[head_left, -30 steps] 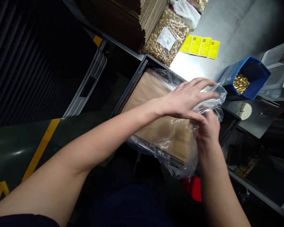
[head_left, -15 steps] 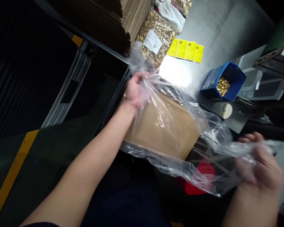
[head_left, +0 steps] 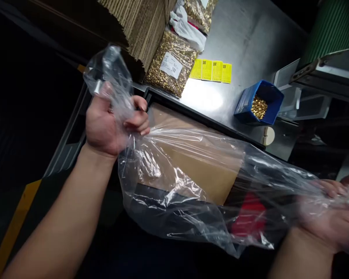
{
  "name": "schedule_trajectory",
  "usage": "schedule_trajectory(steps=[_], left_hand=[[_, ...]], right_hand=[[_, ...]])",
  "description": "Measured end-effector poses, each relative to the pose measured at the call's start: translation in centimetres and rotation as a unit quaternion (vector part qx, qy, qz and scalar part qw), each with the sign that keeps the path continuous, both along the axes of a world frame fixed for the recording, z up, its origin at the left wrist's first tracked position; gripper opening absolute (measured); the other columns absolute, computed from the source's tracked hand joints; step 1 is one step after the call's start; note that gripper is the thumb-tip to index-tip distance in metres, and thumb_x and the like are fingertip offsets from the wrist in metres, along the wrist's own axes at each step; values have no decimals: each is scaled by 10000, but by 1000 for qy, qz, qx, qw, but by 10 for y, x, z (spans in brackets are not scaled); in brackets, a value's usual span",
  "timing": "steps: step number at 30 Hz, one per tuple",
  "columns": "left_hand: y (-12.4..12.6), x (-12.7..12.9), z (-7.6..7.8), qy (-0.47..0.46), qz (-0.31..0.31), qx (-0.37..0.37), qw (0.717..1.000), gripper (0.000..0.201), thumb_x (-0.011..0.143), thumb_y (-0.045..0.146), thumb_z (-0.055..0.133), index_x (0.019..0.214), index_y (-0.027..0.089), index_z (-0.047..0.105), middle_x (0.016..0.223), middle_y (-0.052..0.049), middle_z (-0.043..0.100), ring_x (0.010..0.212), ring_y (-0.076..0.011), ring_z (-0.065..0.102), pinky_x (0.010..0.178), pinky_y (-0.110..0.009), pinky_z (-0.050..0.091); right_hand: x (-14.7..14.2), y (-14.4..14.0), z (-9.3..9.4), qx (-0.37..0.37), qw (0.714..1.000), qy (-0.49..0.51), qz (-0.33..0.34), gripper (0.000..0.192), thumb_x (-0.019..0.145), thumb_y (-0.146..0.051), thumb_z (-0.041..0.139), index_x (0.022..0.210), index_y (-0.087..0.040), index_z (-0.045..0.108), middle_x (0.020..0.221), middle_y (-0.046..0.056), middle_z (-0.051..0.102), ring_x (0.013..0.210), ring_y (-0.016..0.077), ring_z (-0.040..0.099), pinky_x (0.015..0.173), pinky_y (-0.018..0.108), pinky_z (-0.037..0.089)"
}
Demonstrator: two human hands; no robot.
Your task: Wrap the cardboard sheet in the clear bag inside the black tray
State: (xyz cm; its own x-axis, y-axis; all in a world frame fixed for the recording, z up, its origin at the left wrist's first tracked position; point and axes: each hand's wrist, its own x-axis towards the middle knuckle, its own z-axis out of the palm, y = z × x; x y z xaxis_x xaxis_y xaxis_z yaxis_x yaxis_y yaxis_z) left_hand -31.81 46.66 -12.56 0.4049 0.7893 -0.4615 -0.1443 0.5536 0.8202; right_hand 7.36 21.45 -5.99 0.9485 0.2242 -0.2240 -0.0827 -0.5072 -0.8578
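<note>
A clear plastic bag (head_left: pixel 192 182) hangs stretched between the two hands, thin, crinkled and glossy, with bright creases where the light catches it; through it show a sheet of brown cardboard (head_left: pixel 209 174) in a black tray (head_left: pixel 174 104) and something red (head_left: pixel 247 217) lower down. The left hand (head_left: pixel 110 124) is raised and closed into a fist, fingers (head_left: pixel 138 122) curled tight over a gathered end of the bag, with a loose tuft of plastic standing up above the knuckles; its forearm runs down toward the lower left corner. The right hand (head_left: pixel 334 213) sits low at the right edge, blurred and veiled by the film, fingers bent around the other end of the bag, so it too appears clamped on the plastic, though the blur hides exactly how. From the left fist the bag falls away down and to the right, widening into a slack belly below and between both grips, then narrows again toward the right hand. Beyond the left fist lie a stack of corrugated cardboard (head_left: pixel 145 23) and a bag of small brass parts (head_left: pixel 168 69) with a white label, with four yellow tags (head_left: pixel 212 70) just beside it on the metal table (head_left: pixel 244 42). Farther from both grips, above the right hand, stands a blue bin (head_left: pixel 244 106) holding more brass parts.
</note>
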Motion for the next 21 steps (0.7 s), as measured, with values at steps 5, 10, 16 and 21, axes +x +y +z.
schedule_trajectory(steps=[5,10,16,21], left_hand=[[-23,66,-21,111,-336,151,923,448,934,539,510,654,202,603,665,-26,615,593,-174,502,586,-334,377],[-36,118,-69,158,-453,247,842,441,958,433,444,613,200,588,648,-41,632,605,-191,541,595,-330,354],[-36,105,-81,64,-463,235,853,428,1005,401,384,748,193,654,785,-49,686,743,-201,616,706,-322,457],[-45,81,-78,51,-461,312,829,271,1018,403,470,984,192,637,960,-70,703,885,-219,642,877,-346,510]], right_hand=[[-82,22,-7,-114,818,38,562,311,934,-322,550,1146,-470,724,1136,50,719,1084,355,682,845,608,576],[-119,84,-27,-147,545,-211,798,288,956,-149,563,1086,-339,737,1515,28,526,1457,339,398,1192,658,289],[-93,126,-66,-98,607,-80,784,214,1023,-358,518,1032,-296,722,1187,87,596,1091,255,596,941,451,501],[-114,111,-103,-47,796,38,602,377,1038,-525,416,869,-234,584,835,21,573,789,187,536,761,321,452]])
